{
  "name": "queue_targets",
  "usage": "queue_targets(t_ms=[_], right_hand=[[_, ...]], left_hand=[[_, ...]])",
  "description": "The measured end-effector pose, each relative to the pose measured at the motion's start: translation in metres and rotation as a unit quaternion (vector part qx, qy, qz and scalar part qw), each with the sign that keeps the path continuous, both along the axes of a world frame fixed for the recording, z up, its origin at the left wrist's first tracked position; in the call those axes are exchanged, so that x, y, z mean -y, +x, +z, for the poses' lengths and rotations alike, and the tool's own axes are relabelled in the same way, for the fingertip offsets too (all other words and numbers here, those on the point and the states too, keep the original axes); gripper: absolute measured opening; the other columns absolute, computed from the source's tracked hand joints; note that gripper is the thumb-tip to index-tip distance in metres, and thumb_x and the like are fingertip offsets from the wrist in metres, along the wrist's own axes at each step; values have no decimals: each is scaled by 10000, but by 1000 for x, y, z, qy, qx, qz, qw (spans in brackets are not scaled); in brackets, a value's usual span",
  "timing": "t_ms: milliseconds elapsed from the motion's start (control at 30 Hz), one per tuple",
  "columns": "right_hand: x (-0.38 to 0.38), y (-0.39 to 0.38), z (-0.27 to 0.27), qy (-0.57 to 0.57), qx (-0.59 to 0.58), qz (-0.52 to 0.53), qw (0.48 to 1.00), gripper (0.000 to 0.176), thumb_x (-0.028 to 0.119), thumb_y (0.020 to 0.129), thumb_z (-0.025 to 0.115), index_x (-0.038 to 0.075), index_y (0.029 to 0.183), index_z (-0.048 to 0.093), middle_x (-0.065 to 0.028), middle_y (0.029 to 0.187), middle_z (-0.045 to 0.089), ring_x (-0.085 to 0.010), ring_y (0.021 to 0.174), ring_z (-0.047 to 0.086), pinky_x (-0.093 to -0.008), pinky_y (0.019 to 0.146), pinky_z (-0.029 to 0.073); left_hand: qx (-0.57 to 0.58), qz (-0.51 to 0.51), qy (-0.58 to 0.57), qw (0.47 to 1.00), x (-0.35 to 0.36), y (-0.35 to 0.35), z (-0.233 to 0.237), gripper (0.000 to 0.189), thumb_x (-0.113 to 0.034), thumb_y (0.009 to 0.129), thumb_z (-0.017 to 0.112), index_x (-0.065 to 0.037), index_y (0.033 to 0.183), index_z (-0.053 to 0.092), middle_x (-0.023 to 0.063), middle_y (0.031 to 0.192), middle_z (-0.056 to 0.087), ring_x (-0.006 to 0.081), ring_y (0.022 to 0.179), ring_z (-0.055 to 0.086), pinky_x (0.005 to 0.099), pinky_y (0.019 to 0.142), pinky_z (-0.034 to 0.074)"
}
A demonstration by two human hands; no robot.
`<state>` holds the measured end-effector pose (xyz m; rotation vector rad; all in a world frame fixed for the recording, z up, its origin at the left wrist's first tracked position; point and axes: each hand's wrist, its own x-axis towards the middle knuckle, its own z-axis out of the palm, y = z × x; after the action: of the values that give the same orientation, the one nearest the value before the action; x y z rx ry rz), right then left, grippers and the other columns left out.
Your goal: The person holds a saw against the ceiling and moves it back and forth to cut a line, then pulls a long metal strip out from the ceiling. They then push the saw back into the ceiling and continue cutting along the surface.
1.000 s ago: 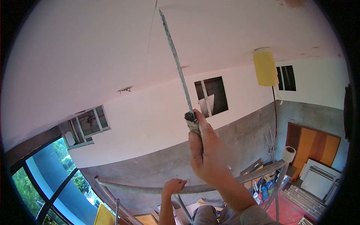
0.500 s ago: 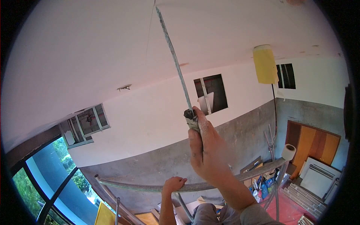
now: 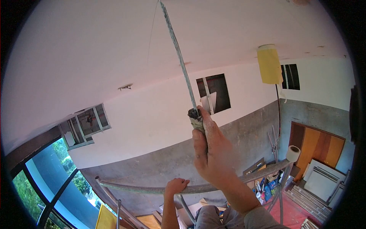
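Observation:
My right hand (image 3: 213, 149) is closed around the wrapped handle of a long thin metal rod (image 3: 177, 49). The rod points up, and its far end reaches the pale ceiling (image 3: 95, 45) near a thin dark line. Lower and to the left, my left hand (image 3: 177, 186) rests with its fingers wrapped over a curved metal rail (image 3: 145, 189). My knees, in grey cloth, show below the rail.
A yellow cylinder (image 3: 268, 65) hangs from the ceiling at the right. A tape roll (image 3: 293, 153) sits at the rail's right end. Openings (image 3: 215, 95) pierce the wall. Windows (image 3: 57, 183) are at the left; boards (image 3: 322, 179) and tools lie below right.
The rod's upper end has shifted slightly up. My right hand has barely moved, and my left hand stays on the rail.

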<state>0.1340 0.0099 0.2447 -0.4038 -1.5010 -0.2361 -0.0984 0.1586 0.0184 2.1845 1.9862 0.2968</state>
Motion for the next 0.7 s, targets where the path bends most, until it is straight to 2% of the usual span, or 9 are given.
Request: queue_targets(t_ms=[100,200,500,600,700], right_hand=[[1,0,0,-23,2,14,1000,504,96,965,499,-19,1418,310,-207,901,597,-256,638,659,-351,473,532],[7,-2,0,-54,-32,23,998,435,175,984,493,7,1382,436,-213,993,659,-264,763,695,-332,594,520],[11,-1,-1,-80,-24,7,997,447,187,981,500,22,1391,432,-215,1054,664,-281,811,704,-343,622,536],[3,-1,0,1,-1,-2,1000,489,86,962,499,-38,1402,325,-219,897,594,-256,645,659,-355,466,522],[13,-2,1,-86,-33,15,996,447,176,981,497,40,1400,427,-217,1080,657,-301,839,702,-359,654,541]], left_hand=[[-11,4,9,1000,0,1,-1,511,-532,925,423,-125,964,730,170,1029,687,386,1003,632,498,891,480],[-5,8,10,1000,4,3,2,515,-534,927,416,-128,972,729,166,1046,686,380,1009,632,497,900,477],[-5,4,12,1000,5,2,3,512,-528,925,427,-117,966,729,171,1043,685,379,1007,632,491,896,479],[-7,-4,29,1000,3,0,-1,516,-529,923,433,-106,945,729,178,1024,685,385,997,632,493,888,480],[9,0,26,1000,6,1,1,518,-527,922,438,-97,928,728,188,1006,684,391,983,634,496,878,481]])
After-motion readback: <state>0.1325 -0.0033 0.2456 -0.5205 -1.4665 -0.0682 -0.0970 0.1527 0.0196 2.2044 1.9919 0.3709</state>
